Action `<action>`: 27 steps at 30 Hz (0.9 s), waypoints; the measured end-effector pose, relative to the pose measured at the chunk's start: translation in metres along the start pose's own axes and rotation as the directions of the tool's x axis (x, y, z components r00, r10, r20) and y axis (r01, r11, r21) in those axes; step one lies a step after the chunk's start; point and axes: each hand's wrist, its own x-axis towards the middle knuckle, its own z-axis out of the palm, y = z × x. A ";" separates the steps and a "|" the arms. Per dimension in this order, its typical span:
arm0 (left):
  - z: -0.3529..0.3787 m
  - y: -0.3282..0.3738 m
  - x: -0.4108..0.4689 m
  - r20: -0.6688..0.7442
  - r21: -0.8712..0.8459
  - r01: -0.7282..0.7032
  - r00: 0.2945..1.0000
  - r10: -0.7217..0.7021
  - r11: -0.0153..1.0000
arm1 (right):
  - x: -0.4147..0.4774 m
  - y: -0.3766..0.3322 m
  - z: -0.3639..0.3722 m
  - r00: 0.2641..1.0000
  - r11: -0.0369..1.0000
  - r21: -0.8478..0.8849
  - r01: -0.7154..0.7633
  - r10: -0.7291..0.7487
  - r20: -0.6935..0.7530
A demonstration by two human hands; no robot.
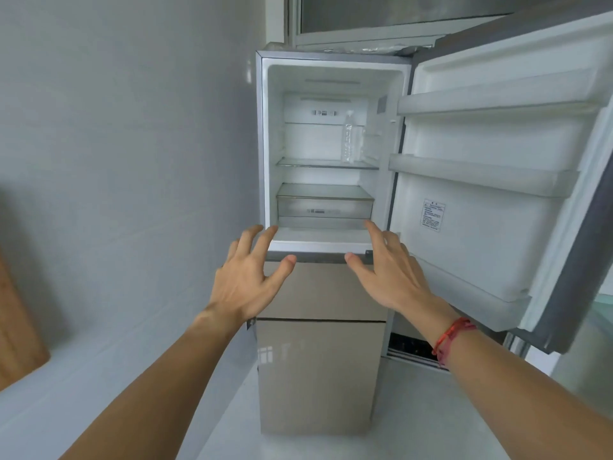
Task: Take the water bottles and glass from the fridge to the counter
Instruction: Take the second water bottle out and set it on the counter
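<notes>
The fridge [263, 144] stands with its upper door [491, 227] swung wide to the right. One clear water bottle [348, 137] stands upright on the glass shelf [308, 163], toward the right side. I see no glass inside. My left hand [248, 277] and my right hand [388, 270] are both raised in front of the fridge's lower edge, fingers spread, holding nothing. They are well below and in front of the bottle. A red string circles my right wrist.
A drawer [325, 207] sits under the shelf. Two closed beige lower doors [318, 370] are beneath my hands. A white counter [49, 393] runs along the left wall with a wooden board [16, 336] leaning there. Door racks [481, 174] jut out at right.
</notes>
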 end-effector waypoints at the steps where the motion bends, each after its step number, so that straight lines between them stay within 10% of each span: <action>1: 0.000 -0.002 0.003 -0.006 -0.014 -0.009 1.000 0.009 1.000 | 0.001 -0.002 0.001 1.000 1.000 0.000 -0.005 0.005 -0.007; 27: 0.110 -0.042 0.164 0.020 0.105 -0.111 0.994 0.109 0.988 | 0.159 0.059 0.045 0.990 0.979 -0.204 0.008 -0.036 -0.133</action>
